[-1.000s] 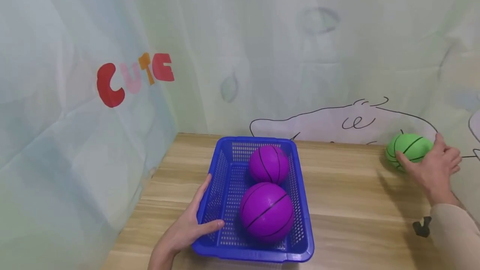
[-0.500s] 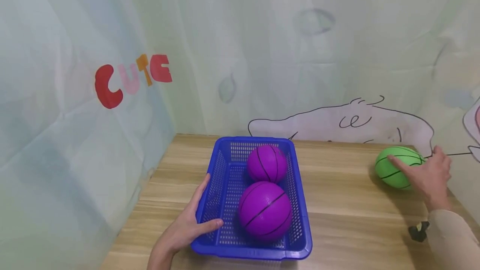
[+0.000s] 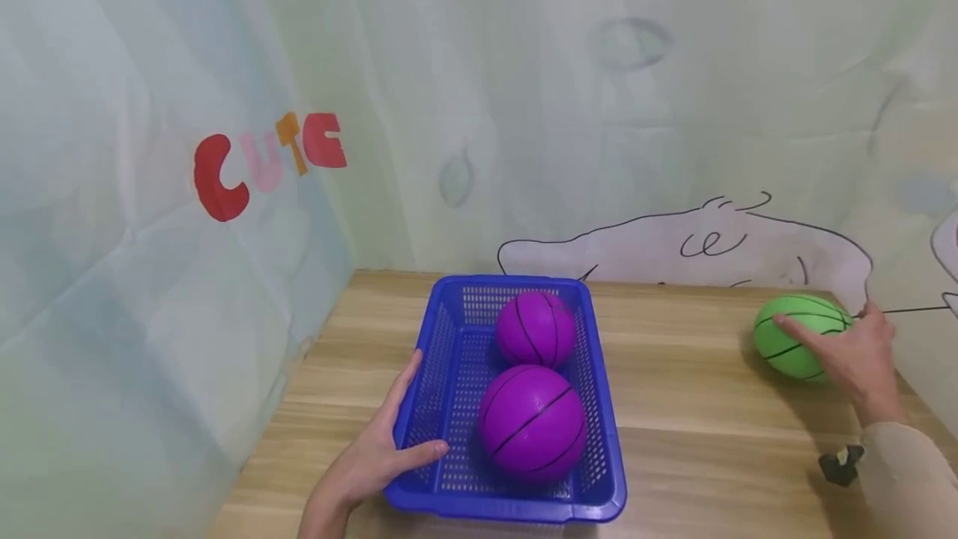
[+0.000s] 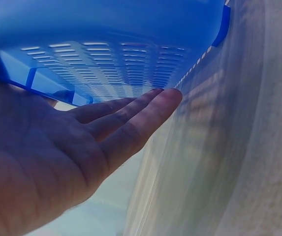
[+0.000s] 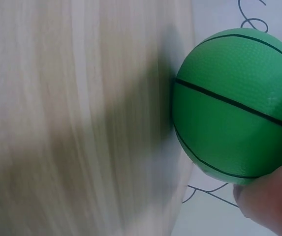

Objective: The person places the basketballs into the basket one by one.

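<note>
A blue plastic basket [image 3: 516,510] with slotted walls stands on the wooden table, holding a larger purple ball [image 3: 531,422] in front and a smaller purple ball [image 3: 535,328] behind it. My left hand [image 3: 374,452] grips the basket's left side, thumb over the rim and fingers along the outside wall. In the left wrist view those fingers [image 4: 136,125] lie nearly straight against the slotted wall. At the right, my right hand [image 3: 861,360] holds a green ball [image 3: 793,335] with black lines, thumb on one side and fingers opposite. In the right wrist view the green ball [image 5: 234,108] is close to the tabletop.
The wooden tabletop [image 3: 696,406] stretches between the basket and the green ball. Pale printed cloth [image 3: 524,106] hangs behind the table and on the left, with the letters CUTE [image 3: 325,140] on it. A small black object [image 3: 841,464] shows beside the right sleeve.
My right hand and the green ball have shifted nearer and slightly left, and the ball has turned. The left hand, basket and purple balls have stayed in place.
</note>
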{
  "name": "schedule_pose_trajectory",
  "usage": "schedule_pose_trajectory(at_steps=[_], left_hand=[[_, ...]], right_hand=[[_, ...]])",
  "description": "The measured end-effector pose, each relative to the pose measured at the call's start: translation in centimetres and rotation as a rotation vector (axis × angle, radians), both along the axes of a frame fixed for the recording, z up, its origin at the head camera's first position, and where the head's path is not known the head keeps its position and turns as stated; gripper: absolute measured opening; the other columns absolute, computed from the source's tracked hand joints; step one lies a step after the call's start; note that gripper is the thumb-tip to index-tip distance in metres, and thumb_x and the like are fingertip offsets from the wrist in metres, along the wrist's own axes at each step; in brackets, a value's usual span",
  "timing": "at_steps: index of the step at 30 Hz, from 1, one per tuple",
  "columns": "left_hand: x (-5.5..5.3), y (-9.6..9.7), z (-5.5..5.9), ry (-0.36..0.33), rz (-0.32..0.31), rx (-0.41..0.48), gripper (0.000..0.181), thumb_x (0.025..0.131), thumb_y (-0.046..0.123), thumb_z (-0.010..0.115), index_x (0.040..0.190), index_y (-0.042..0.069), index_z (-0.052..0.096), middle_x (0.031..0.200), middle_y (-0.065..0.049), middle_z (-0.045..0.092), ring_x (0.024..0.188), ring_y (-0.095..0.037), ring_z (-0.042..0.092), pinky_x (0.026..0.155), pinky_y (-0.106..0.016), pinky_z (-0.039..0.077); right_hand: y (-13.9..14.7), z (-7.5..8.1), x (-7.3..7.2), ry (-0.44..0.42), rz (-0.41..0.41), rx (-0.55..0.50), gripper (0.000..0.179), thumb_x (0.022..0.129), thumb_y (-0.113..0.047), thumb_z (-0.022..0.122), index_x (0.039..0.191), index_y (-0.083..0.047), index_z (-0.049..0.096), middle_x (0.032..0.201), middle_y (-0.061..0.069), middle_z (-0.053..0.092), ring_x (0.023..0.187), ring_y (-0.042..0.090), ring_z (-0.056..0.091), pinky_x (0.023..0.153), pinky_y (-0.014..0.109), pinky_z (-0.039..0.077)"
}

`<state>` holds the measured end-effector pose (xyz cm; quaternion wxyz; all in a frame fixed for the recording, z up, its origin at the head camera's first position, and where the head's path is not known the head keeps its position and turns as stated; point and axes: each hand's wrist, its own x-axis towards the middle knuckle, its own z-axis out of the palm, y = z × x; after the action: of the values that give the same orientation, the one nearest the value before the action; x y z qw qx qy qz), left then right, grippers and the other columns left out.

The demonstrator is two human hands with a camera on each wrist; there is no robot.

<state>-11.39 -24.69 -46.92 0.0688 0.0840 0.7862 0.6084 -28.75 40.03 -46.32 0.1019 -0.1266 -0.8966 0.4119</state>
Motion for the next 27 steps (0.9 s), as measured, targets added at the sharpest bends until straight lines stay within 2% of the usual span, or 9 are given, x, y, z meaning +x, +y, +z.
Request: schedule_pose_trajectory(at_steps=[3,8,15,19,22,27], left_hand=[[0.1,0.0,0.1,0.003,0.004,-0.005,0.122,0.094,0.021,0.09,0.181,0.035,0.005,0.188,-0.015,0.002,0.161,-0.051,0.034,0.129,-0.071,0.027],[-0.1,0.1,0.2,0.022,0.016,-0.031,0.122,0.093,0.024,0.091,0.181,0.034,0.005,0.188,-0.012,0.001,0.166,-0.05,0.023,0.131,-0.073,0.02],[0.1,0.1,0.0,-0.011,0.018,-0.022,0.121,0.094,0.023,0.09,0.18,0.038,0.005,0.188,-0.014,0.002,0.16,-0.052,0.036,0.129,-0.072,0.029],[0.1,0.0,0.0,-0.003,0.022,-0.025,0.121,0.094,0.024,0.09,0.18,0.038,0.006,0.188,-0.014,0.002,0.161,-0.051,0.035,0.129,-0.072,0.029],[0.1,0.0,0.0,0.004,0.017,-0.02,0.121,0.094,0.024,0.089,0.18,0.036,0.006,0.188,-0.014,0.002,0.161,-0.051,0.035,0.129,-0.071,0.028],[0.1,0.1,-0.1,-0.002,0.006,-0.004,0.12,0.095,0.024,0.089,0.181,0.036,0.006,0.188,-0.015,0.003,0.157,-0.05,0.042,0.127,-0.069,0.035]], right_hand=[[0.3,0.2,0.2,-0.05,0.031,0.018,0.137,0.099,-0.063,0.076,0.167,0.017,-0.011,0.167,0.055,-0.002,0.148,0.076,0.022,0.117,0.089,0.026],[0.6,0.5,0.2,-0.109,0.073,0.071,0.14,0.098,-0.066,0.075,0.164,0.021,-0.012,0.161,0.061,0.002,0.143,0.079,0.025,0.112,0.091,0.03],[0.7,0.3,0.6,-0.155,0.144,0.092,0.141,0.097,-0.06,0.082,0.161,0.026,-0.01,0.151,0.064,0.019,0.135,0.075,0.035,0.11,0.088,0.038],[0.8,0.3,0.9,-0.162,0.167,0.082,0.14,0.098,-0.058,0.082,0.159,0.028,-0.009,0.148,0.061,0.025,0.133,0.073,0.038,0.109,0.086,0.04],[0.9,0.3,1.1,-0.169,0.162,0.082,0.14,0.098,-0.059,0.082,0.158,0.029,-0.009,0.147,0.06,0.026,0.133,0.073,0.038,0.109,0.086,0.04],[1.2,0.1,1.5,-0.152,0.124,0.1,0.139,0.097,-0.06,0.082,0.159,0.028,-0.006,0.145,0.061,0.029,0.13,0.074,0.04,0.105,0.085,0.043]])
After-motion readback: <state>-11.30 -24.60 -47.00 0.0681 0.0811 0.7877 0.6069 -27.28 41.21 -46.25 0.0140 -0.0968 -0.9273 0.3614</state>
